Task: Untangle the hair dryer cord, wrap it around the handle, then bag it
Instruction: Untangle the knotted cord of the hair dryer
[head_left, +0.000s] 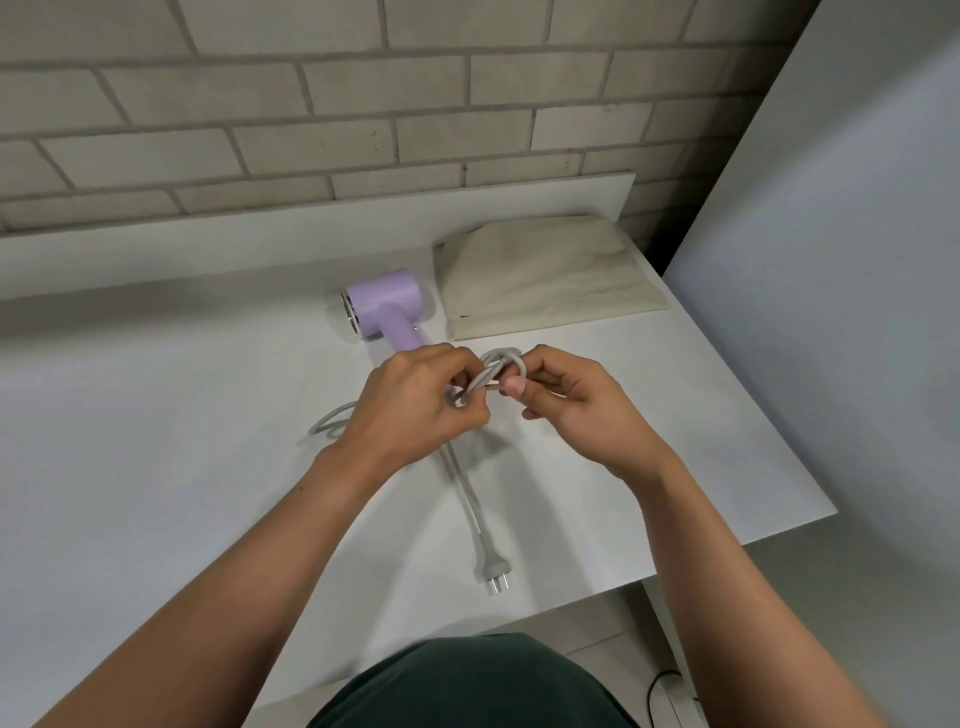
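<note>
A loose grey loop of cord (327, 423) lies on the white worktop (156, 467) at the left, disappearing under the left wrist. Behind it rests the lilac plastic hair dryer (382, 306) on its side, barrel end with a metal grille facing left, handle pointing toward the person and passing under the left hand (410, 408). That hand is curled closed, fingertips pinching the grey cord at a knotted tangle (498, 366) held just above the worktop. The right hand (576, 402) is likewise closed on the other side of the same tangle, thumb pressed against a strand. From beneath the hands a straight run of cord leads toward the person and ends in a grey two-pin plug (493, 564) lying flat. To the right at the back, a flat cream cloth bag (545, 280) lies near the dryer, apart from it. No writing or brand can be read on anything.
</note>
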